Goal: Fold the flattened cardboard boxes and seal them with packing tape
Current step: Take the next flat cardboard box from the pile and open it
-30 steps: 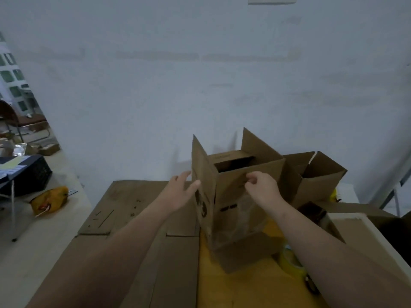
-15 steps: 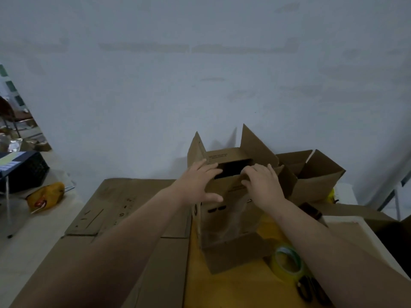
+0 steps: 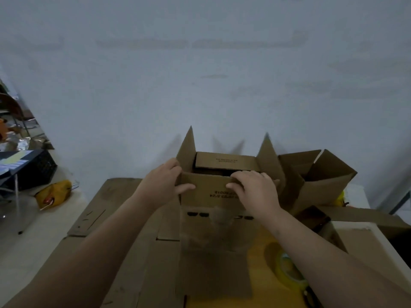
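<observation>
At centre frame we see the cardboard box (image 3: pixel 219 196) upright, its side flaps standing and its far flap folded in. The left hand (image 3: pixel 162 185) clamps the near flap's left corner. The right hand (image 3: pixel 255 193) curls over its top edge, thumb in front. A second open box (image 3: pixel 320 181) crowds the right side. Flattened cardboard (image 3: pixel 120 221) lies lower left, the tape roll (image 3: pixel 289 273) lower right.

Two hands show: the left hand (image 3: pixel 162 185) and the right hand (image 3: pixel 255 194). Two boxes stand upright, the front box (image 3: pixel 209 194) and the back box (image 3: pixel 320 181). There is one tape roll (image 3: pixel 289 272), one yellow bag (image 3: pixel 54 194), and perhaps three flat cardboard sheets (image 3: pixel 120 203), whose edges blur.
</observation>
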A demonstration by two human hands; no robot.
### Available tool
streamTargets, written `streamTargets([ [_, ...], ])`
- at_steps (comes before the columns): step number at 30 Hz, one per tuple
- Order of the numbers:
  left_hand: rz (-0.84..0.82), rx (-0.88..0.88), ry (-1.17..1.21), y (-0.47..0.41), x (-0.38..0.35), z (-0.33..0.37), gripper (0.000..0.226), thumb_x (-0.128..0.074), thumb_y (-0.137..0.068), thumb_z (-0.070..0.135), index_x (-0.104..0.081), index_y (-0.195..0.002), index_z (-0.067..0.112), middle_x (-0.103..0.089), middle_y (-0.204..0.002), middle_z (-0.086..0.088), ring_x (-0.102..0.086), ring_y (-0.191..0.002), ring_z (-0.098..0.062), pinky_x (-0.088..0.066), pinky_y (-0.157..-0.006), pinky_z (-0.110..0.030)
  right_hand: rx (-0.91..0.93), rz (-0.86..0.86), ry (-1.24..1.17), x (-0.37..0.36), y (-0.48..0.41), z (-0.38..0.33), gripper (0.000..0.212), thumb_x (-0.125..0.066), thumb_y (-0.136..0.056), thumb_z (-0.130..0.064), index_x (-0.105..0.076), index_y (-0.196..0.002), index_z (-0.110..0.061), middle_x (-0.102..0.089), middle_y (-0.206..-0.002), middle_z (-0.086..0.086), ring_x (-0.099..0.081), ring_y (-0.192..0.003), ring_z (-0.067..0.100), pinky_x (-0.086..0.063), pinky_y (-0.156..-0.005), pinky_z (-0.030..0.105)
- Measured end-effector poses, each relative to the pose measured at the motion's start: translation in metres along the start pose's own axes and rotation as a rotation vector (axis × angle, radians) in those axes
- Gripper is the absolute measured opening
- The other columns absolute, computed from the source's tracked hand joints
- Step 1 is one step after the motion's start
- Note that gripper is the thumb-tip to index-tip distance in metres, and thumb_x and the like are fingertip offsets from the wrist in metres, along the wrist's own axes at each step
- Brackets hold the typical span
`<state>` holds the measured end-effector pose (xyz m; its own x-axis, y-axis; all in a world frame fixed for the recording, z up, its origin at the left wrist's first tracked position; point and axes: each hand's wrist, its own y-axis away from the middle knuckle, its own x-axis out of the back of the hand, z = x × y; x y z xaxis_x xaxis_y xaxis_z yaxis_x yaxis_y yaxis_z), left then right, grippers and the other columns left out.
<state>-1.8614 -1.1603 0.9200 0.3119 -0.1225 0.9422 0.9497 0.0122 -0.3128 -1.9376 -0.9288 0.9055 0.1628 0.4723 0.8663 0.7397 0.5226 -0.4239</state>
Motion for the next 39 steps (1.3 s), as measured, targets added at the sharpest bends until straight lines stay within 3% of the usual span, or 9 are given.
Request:
streamTargets([
  [3,0.017,0.006,0.009,0.002,-0.001,-0.022,0.045,-0.059,-0.082,0.053,-0.058,-0.089,0.009,-0.042,-0.090,0.005,-0.044,-0.071,-0.009,-0.039,-0.068,-0.022,-0.023,-0.075,0.000,0.001,-0.015,-0.005,0.032,-0.048,-0.096,-0.047,-0.060,-0.117,-0.026,-0.063,-0.111,-0.009,-0.058,-0.105,0.013,-0.043,-0.092,0.029],
  [10,0.101,0.279,0.063,0.006,-0.024,-0.038,0.055,-0.064,-0.086,0.044,-0.055,-0.124,0.006,-0.047,-0.114,-0.014,-0.050,-0.102,-0.028,-0.043,-0.089,-0.034,-0.304,-0.251,0.224,-0.008,-0.012,0.038,0.064,-0.039,-0.088,-0.070,-0.042,-0.133,-0.025,-0.053,-0.135,0.002,-0.046,-0.128,0.026,-0.016,-0.116,0.056],
  [14,0.153,0.275,0.182,0.009,-0.036,-0.029,0.054,-0.066,-0.089,0.020,-0.043,-0.137,0.011,-0.034,-0.130,-0.011,-0.045,-0.111,-0.025,-0.044,-0.095,-0.035,-0.279,-0.135,0.338,-0.027,-0.008,0.028,0.079,-0.048,-0.092,-0.059,-0.012,-0.154,-0.025,-0.012,-0.160,0.015,-0.010,-0.148,0.034,-0.007,-0.117,0.059],
  [19,0.287,0.348,0.490,0.018,-0.047,-0.025,0.074,-0.059,-0.092,0.010,-0.016,-0.152,0.020,-0.021,-0.146,-0.005,-0.050,-0.076,-0.005,-0.046,-0.077,-0.025,-0.032,-0.335,0.471,-0.072,-0.021,-0.009,0.071,-0.011,-0.094,-0.066,0.005,-0.153,-0.031,0.017,-0.160,0.009,0.019,-0.146,0.033,0.017,-0.110,0.064],
  [21,0.240,0.440,0.637,0.017,-0.051,-0.031,0.066,-0.057,-0.094,0.016,-0.021,-0.150,0.022,-0.042,-0.132,0.000,-0.056,-0.077,-0.006,-0.047,-0.075,-0.025,-0.036,-0.382,0.438,-0.090,-0.031,-0.021,0.078,0.003,-0.087,-0.071,0.013,-0.151,-0.027,0.021,-0.159,0.008,0.023,-0.145,0.029,0.020,-0.111,0.061],
  [24,0.156,0.447,0.649,0.018,-0.059,-0.043,0.020,-0.053,-0.096,0.021,-0.052,-0.116,0.021,-0.061,-0.104,0.000,-0.062,-0.088,-0.013,-0.053,-0.077,-0.030,-0.085,-0.430,0.367,-0.113,-0.046,-0.033,0.083,0.005,-0.084,-0.073,0.017,-0.151,-0.025,0.021,-0.159,0.007,0.022,-0.146,0.025,0.019,-0.112,0.057],
  [29,0.154,0.380,0.679,0.017,-0.063,-0.054,0.013,-0.053,-0.097,0.023,-0.052,-0.110,0.022,-0.060,-0.105,0.001,-0.060,-0.089,-0.007,-0.051,-0.076,-0.020,-0.170,-0.542,0.261,-0.124,-0.060,-0.026,0.083,-0.002,-0.085,-0.077,0.009,-0.154,-0.032,0.008,-0.163,0.002,0.012,-0.149,0.024,0.017,-0.114,0.056],
  [34,0.100,0.188,0.639,0.006,-0.064,-0.044,0.041,-0.051,-0.097,0.026,-0.044,-0.137,0.023,-0.049,-0.112,0.015,-0.055,-0.093,-0.001,-0.050,-0.082,-0.019,-0.173,-0.553,0.246,-0.112,-0.060,-0.028,0.072,-0.005,-0.094,-0.066,0.001,-0.155,-0.028,-0.011,-0.162,0.000,0.003,-0.150,0.022,0.015,-0.115,0.054],
  [39,-0.160,0.043,0.618,-0.015,-0.079,-0.030,0.071,-0.028,-0.093,0.059,-0.008,-0.153,0.027,-0.017,-0.158,0.006,-0.017,-0.144,-0.013,-0.019,-0.118,-0.037,-0.153,-0.257,0.429,-0.071,-0.055,-0.025,0.059,-0.037,-0.100,-0.028,-0.016,-0.154,-0.015,-0.019,-0.160,0.008,-0.003,-0.149,0.028,0.017,-0.112,0.054],
])
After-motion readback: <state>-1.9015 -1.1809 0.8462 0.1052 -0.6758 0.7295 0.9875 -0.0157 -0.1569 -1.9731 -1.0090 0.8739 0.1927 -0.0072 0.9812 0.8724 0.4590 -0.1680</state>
